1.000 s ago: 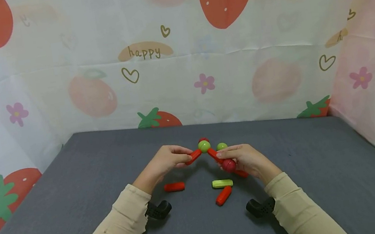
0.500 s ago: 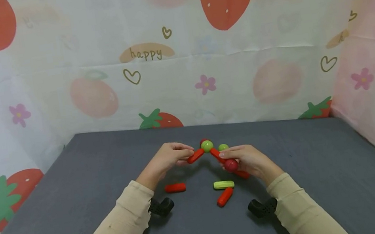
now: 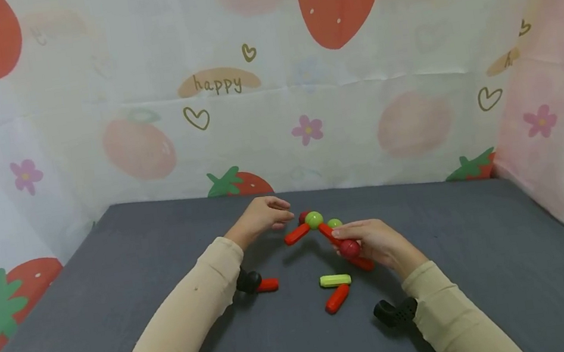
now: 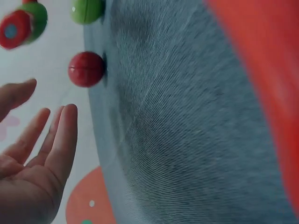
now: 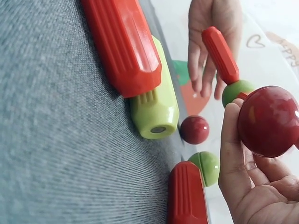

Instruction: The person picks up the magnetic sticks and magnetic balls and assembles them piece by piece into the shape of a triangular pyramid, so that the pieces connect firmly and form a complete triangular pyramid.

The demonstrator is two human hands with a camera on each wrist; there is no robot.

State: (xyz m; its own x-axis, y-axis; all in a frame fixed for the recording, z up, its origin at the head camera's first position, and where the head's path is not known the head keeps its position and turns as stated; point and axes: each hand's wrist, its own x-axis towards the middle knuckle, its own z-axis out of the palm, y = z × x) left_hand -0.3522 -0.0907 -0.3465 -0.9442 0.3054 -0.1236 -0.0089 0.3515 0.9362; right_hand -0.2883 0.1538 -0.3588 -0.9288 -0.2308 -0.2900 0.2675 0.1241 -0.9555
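Observation:
My right hand grips a joined piece of magnetic building rods and balls. In it, a red ball sits by the fingers, a red rod leads to a green ball, and a second red rod points left, raised off the table. My left hand holds nothing. Its fingers are extended, just beyond that second rod's free end, near a loose red ball on the table. Another green ball lies behind my right hand, beside a red rod.
On the grey tabletop, a yellow-green rod touches or nearly touches a red rod. Another red rod lies partly behind the left wrist's black mount. A printed curtain surrounds the table.
My left hand has let go of the raised red rod and moved up and away toward the loose red ball. The right hand keeps its grip almost in place.

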